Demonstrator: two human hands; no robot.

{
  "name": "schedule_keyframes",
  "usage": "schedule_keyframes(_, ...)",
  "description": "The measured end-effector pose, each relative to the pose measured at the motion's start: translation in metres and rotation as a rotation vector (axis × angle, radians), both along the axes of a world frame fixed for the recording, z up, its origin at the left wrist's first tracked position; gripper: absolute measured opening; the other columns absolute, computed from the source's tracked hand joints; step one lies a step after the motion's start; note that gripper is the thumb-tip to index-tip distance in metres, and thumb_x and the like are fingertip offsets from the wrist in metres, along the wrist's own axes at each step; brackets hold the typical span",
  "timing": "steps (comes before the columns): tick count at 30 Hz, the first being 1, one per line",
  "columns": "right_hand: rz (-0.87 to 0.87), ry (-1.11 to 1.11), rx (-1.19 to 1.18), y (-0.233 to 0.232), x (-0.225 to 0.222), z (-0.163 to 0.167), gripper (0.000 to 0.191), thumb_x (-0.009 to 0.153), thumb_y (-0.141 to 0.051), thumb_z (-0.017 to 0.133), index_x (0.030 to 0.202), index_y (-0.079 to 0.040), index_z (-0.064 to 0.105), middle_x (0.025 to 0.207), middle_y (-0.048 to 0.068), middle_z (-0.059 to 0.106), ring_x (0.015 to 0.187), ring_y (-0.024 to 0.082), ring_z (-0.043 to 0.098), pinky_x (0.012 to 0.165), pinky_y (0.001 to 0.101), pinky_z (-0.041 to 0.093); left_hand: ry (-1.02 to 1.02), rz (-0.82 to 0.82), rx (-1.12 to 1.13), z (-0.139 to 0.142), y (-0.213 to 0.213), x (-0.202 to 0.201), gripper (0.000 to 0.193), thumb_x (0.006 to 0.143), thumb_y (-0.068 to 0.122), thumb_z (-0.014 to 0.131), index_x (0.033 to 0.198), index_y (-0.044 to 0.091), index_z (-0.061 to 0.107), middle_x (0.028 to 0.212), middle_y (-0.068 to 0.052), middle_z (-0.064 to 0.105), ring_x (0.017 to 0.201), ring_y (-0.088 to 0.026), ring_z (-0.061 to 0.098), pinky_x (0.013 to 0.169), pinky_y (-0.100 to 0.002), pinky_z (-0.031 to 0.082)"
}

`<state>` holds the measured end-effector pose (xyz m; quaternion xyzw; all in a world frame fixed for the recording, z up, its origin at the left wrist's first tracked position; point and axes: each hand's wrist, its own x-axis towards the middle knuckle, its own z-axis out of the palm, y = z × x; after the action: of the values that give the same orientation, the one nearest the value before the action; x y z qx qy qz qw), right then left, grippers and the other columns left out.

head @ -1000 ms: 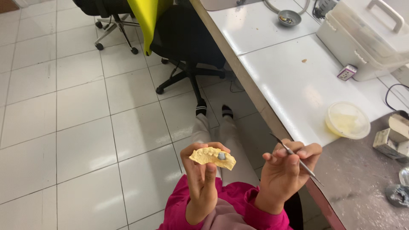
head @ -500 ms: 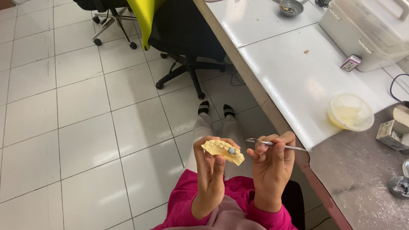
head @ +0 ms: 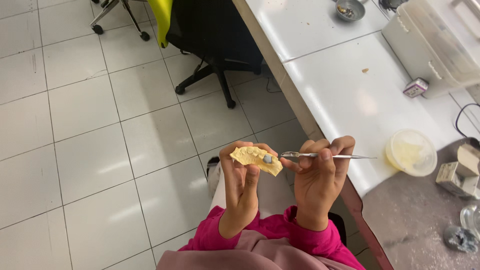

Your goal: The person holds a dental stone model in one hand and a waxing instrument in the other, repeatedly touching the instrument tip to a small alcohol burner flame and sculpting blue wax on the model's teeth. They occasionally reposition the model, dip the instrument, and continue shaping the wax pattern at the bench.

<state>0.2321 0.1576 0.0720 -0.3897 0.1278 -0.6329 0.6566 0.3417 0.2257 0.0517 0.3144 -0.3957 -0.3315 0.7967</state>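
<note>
My left hand (head: 241, 186) holds up a yellow plaster dental cast (head: 254, 158) with a small grey spot on one tooth. In my right hand (head: 317, 176) is a thin metal hand tool (head: 320, 156), held level, its flat tip close beside the cast's grey spot. Both hands are raised over my lap, above the white tiled floor. Pink sleeves cover my forearms.
A white worktop (head: 340, 95) runs along the right, with a round lidded plastic tub (head: 411, 152), a large clear storage box (head: 436, 45), a small metal bowl (head: 350, 9) and small boxes (head: 456, 173). Black office chairs (head: 210, 40) stand on the floor behind.
My right hand has turned the metal tool from slanted to level and brought its tip up beside the cast. The view has shifted, with both hands a little higher.
</note>
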Motion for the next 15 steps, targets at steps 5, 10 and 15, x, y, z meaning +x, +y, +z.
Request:
schedule_keyframes(5,0.029,0.006,-0.031,-0.054,0.038,0.023,0.017,0.111,-0.006,0.051,0.111,-0.009,0.034,0.086,0.009,0.052,0.081,0.013,0.051,0.074,0.0428,0.068,-0.009,-0.054,-0.002,0.026,-0.047,0.043,0.037,0.117,0.027,0.05,0.143,0.008,0.034,0.122,-0.02,0.063,0.113,-0.023,0.065,0.101,-0.036,0.056)
schedule_keyframes(10,0.001,0.122,-0.149,-0.095,0.063,0.046,0.017,0.111,-0.004,0.049,0.109,-0.009,0.033,0.079,0.01,0.049,0.072,0.013,0.045,0.065,0.0401,0.067,-0.021,-0.176,0.005,0.043,-0.083,0.09,0.037,0.117,0.026,0.05,0.144,0.006,0.034,0.125,-0.019,0.061,0.112,-0.021,0.065,0.099,-0.037,0.057)
schedule_keyframes(15,0.041,0.091,-0.162,-0.118,0.082,0.084,0.018,0.109,-0.002,0.048,0.111,-0.01,0.032,0.079,0.007,0.041,0.074,0.012,0.036,0.071,0.0493,0.068,-0.009,-0.275,-0.006,0.066,-0.106,0.118,0.036,0.116,0.026,0.05,0.143,0.006,0.034,0.125,-0.018,0.061,0.115,-0.022,0.065,0.102,-0.037,0.056)
